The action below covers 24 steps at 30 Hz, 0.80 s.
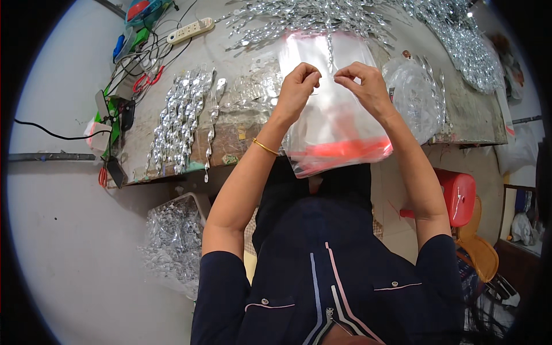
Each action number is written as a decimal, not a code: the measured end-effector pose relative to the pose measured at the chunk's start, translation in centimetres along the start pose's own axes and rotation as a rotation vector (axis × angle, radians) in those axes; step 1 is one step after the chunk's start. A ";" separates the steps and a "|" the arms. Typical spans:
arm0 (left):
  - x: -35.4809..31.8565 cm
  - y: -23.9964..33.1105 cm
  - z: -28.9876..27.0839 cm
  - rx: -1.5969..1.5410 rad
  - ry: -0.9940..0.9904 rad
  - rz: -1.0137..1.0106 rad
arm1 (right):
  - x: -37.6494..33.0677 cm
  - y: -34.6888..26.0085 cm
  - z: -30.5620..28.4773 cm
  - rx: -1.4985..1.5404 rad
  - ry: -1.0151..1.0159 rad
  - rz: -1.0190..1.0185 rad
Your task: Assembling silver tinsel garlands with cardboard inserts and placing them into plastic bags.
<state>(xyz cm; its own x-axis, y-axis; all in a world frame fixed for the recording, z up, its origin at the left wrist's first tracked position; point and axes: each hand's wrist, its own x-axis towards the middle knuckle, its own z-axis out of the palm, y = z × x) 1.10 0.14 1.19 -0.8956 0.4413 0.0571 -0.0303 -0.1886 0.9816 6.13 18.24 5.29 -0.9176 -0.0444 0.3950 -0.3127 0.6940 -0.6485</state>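
Both hands are raised over a stack of clear plastic bags (pixel 322 123) with red edging, lying at the table's near edge. My left hand (pixel 298 87) is closed in a pinch, thumb against bent fingers. Opposite it, a short gap away, my right hand (pixel 367 86) pinches with thumb and forefinger. A thin, pale line seems to run between the fingertips, too fine to name. Just beyond them, one silver twisted strand (pixel 329 49) stretches from a large pile of silver foil strands (pixel 305 20) toward the gap between my hands.
Silver twisted strands (pixel 184 118) lie in rows at left. Beyond are a power strip (pixel 191 31), cables and red-handled scissors (pixel 148 79). At right sit a clear plastic bundle (pixel 411 98) and more silver strands (pixel 460 49). A red stool (pixel 460 198) and a filled bag (pixel 172 241) stand below.
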 end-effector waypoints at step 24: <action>-0.9 -0.5 -0.2 0.032 -0.166 -0.114 | -0.1 -1.1 -0.4 -0.388 0.041 -0.274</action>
<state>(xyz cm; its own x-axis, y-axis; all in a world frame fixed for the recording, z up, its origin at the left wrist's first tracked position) 1.82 -0.33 0.62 -0.8017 0.5970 -0.0281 -0.1107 -0.1022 0.9886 6.63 17.73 6.22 -0.8014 -0.2405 0.5476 -0.4202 0.8780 -0.2294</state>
